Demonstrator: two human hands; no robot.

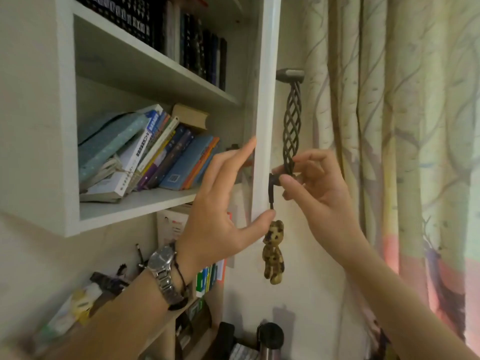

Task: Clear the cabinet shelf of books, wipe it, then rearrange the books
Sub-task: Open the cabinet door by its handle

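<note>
— Books [145,154] on the middle shelf, where do they sit?

— Left of centre in the frame, leaning to the left in a slumped row inside the white cabinet [265,100]. A pale teal one lies against the left side, white and blue spines follow, and a tan book [191,116] rests flat across the tops.

— And the shelf above?

— A second row of dark-spined books [181,40] stands upright at the top of the frame.

— What are the hands doing?

— The left hand [220,211], with a metal wristwatch [165,271] and a dark cord at the wrist, is spread open against the cabinet's white front edge; its index fingertip touches the edge higher up and its thumb presses lower down. The fingers are straight and hold nothing.

— The right one?

— The right hand [314,193] is just right of that edge, thumb and forefinger pinching the lower end of a dark twisted wire handle [292,126] that runs up to a grey bracket in the upper middle.

— Anything hanging there?

— A small spotted bear charm [274,252] dangles on a black cord just below the left thumb.

— What else is around?

— A curtain [389,126] printed with branches fills the right side. Lower left, more shelves hold blurred clutter, and a dark-capped flask [270,339] stands at the bottom centre.
</note>
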